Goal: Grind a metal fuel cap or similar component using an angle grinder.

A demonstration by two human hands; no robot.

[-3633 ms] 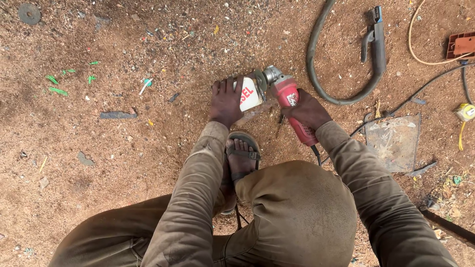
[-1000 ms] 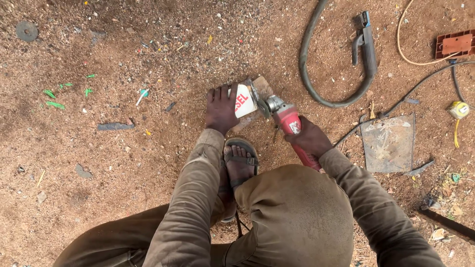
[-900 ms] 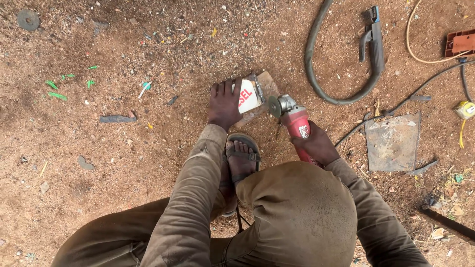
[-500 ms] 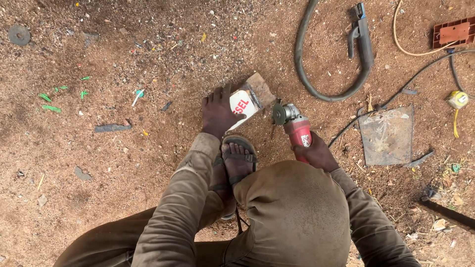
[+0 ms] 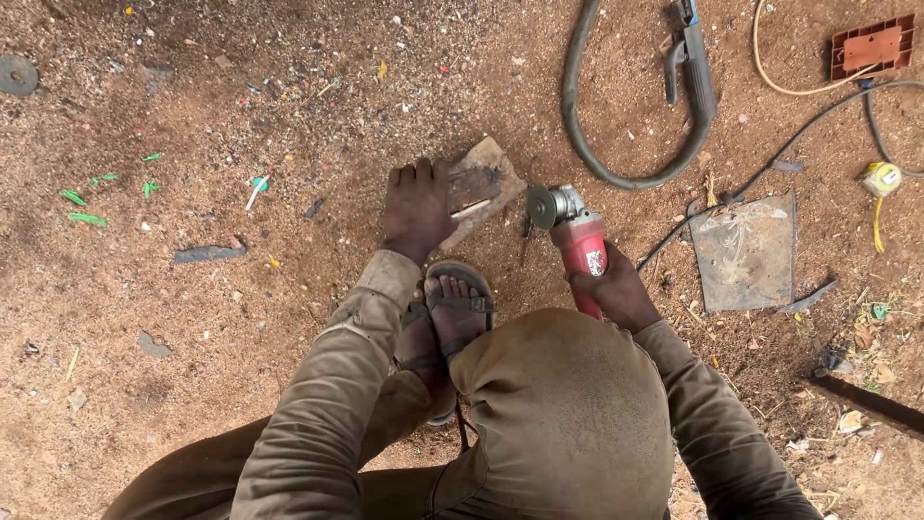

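Note:
I crouch over bare dirt. My left hand (image 5: 416,207) grips the left edge of a small rusty metal plate (image 5: 486,183) lying on the ground, just ahead of my sandalled foot (image 5: 457,308). My right hand (image 5: 616,289) holds a red angle grinder (image 5: 577,236) by its body. Its disc (image 5: 539,207) stands just right of the plate and apart from it. My knee (image 5: 563,414) hides the lower middle of the view.
A thick grey hose (image 5: 597,135) loops at the back right, ending at a welding electrode clamp (image 5: 688,67). A flat metal sheet (image 5: 746,250) lies to the right, with cables, a yellow tape measure (image 5: 881,178) and a red block (image 5: 871,48). Green scraps (image 5: 87,197) lie far left.
The grinder has pulled back from the plate toward the right and nearer to me. The plate has turned, so its white and red face no longer shows. My left hand stays on it.

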